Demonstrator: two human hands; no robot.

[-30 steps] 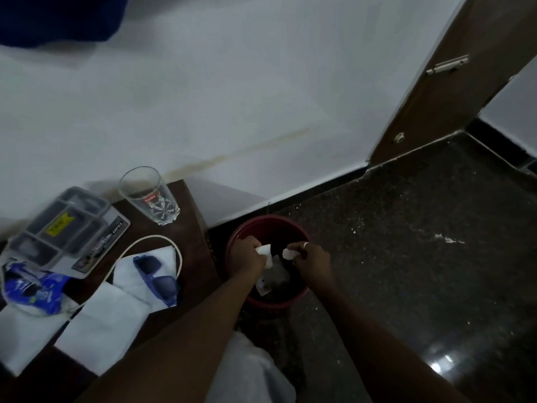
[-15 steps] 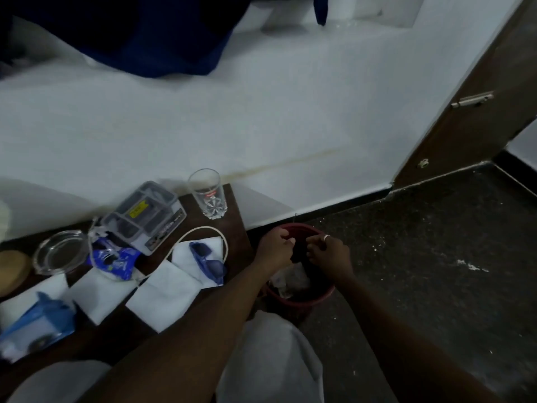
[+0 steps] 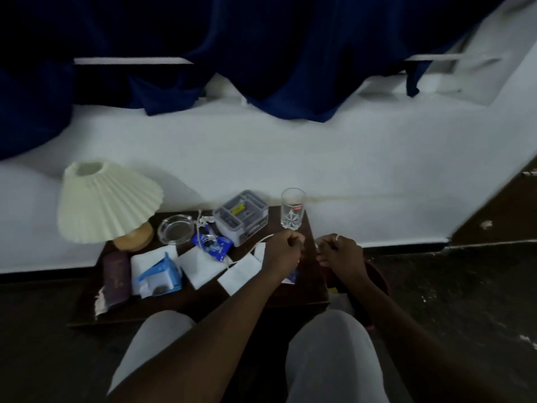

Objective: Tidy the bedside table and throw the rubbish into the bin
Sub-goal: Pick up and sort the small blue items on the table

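The dark wooden bedside table (image 3: 203,303) carries several white napkins (image 3: 200,266), a crumpled blue wrapper (image 3: 213,244), a torn blue carton (image 3: 161,274), a white cable (image 3: 261,241) and a maroon booklet (image 3: 116,274). My left hand (image 3: 286,248) hovers over the table's right end with fingers closed and nothing visible in it. It covers most of the blue sunglasses. My right hand (image 3: 338,253) hangs just past the table edge, fingers loosely curled and empty. The red bin (image 3: 377,274) stands on the floor under my right forearm, mostly hidden.
A lamp with a pleated cream shade (image 3: 107,199) stands at the table's back left. A glass ashtray (image 3: 175,229), a grey plastic box (image 3: 241,216) and a drinking glass (image 3: 293,209) line the back. White wall and blue curtains lie behind, my knees below.
Both hands let go of white paper scraps over the bin, then rose leftward to the table's right edge. The view swung up and left, so the whole table shows.
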